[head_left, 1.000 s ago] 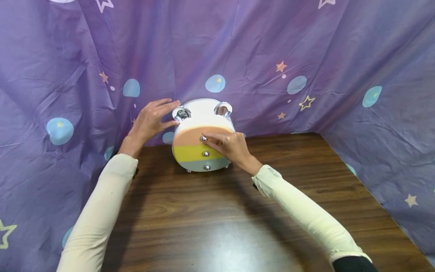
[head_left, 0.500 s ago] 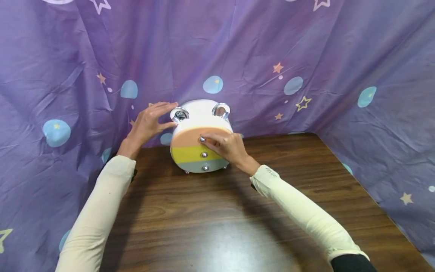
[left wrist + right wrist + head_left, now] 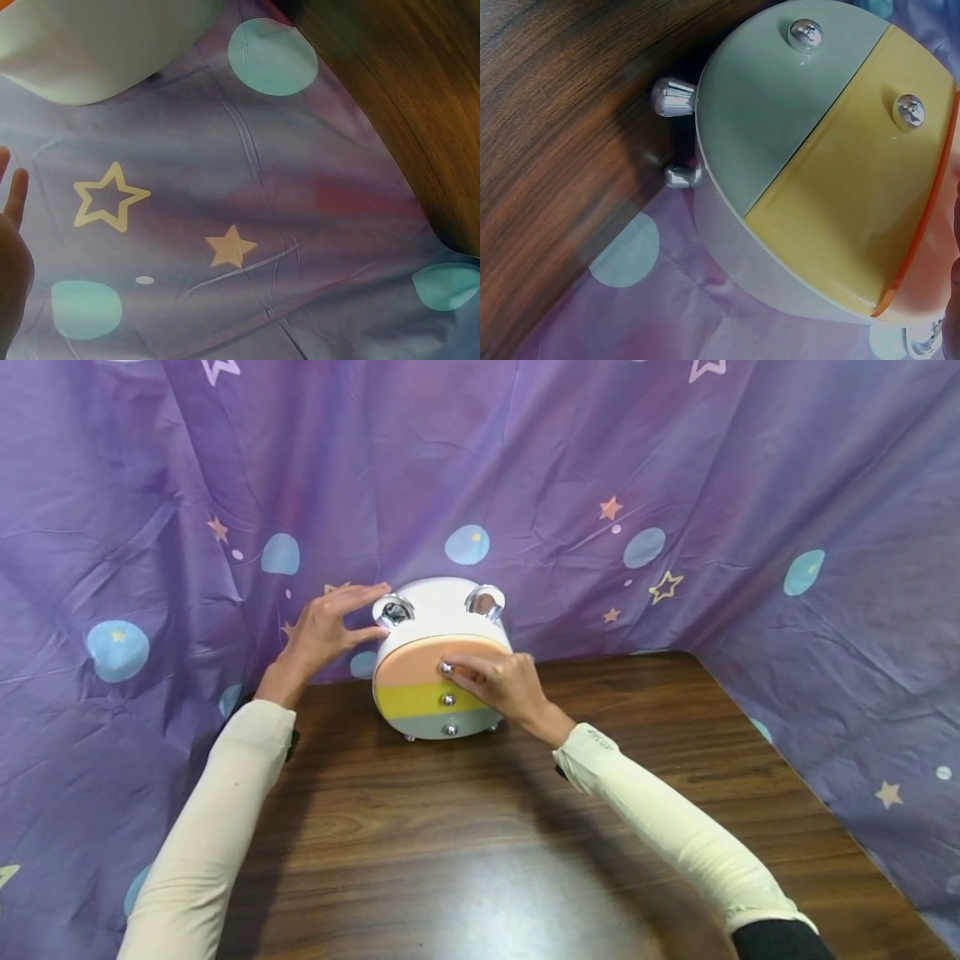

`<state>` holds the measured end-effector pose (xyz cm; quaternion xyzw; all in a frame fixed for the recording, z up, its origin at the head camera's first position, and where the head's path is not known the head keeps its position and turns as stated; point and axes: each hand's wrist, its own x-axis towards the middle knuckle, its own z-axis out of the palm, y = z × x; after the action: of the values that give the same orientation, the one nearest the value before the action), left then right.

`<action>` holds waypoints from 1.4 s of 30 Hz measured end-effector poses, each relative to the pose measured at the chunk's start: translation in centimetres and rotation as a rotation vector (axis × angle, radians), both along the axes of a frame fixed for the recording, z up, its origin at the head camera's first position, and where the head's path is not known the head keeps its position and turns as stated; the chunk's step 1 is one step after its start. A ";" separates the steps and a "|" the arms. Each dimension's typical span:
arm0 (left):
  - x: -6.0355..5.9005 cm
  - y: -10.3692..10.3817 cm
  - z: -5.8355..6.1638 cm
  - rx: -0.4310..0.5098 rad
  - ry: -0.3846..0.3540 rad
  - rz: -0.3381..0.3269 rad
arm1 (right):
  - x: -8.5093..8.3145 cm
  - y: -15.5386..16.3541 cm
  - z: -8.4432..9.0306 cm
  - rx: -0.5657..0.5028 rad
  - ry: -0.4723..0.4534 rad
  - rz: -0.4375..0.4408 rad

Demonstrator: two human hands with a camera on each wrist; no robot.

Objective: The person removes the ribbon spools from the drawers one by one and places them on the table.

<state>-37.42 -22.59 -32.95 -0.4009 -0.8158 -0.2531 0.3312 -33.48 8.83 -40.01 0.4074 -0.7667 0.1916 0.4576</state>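
Note:
A small round drawer box [image 3: 442,602], white with chrome ears and feet, stands at the back of the table. Its front has orange, yellow and green drawers, each with a silver knob. My right hand [image 3: 506,685] pinches the knob [image 3: 447,667] of the orange drawer [image 3: 405,664]. In the right wrist view, an orange edge shows beside the yellow drawer [image 3: 832,180]; the orange front seems to stand slightly forward. My left hand [image 3: 322,627] is at the left ear [image 3: 405,607], with straight fingers above and thumb below; whether it touches is unclear.
The dark wooden table [image 3: 450,827] extends in front of the box. A purple curtain [image 3: 562,468] with stars and blue shapes hangs close behind the box and along both sides.
The whole head view has drifted slightly. A thin line along the orange drawer's top edge shows more distinctly now. Both hands keep nearly the same places at the box.

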 end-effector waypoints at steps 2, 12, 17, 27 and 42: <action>0.0 0.0 0.0 -0.003 -0.003 0.003 | 0.1 0.0 0.0 0.000 0.005 0.009; 0.0 0.0 0.1 -0.033 -0.008 0.037 | 0.8 0.1 0.0 0.000 0.042 0.030; 0.1 0.0 0.2 -0.035 -0.012 0.037 | 1.4 0.4 0.1 0.012 0.040 0.027; 0.4 0.0 0.1 -0.043 -0.025 0.060 | 2.4 0.4 0.3 0.022 0.066 0.052; 0.2 0.1 0.0 -0.034 -0.023 0.050 | 4.6 0.9 0.2 0.037 0.061 0.052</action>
<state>-37.21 -22.46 -32.92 -0.3831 -0.8335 -0.2352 0.3213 -28.91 9.71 -39.82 0.4415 -0.7450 0.1767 0.4679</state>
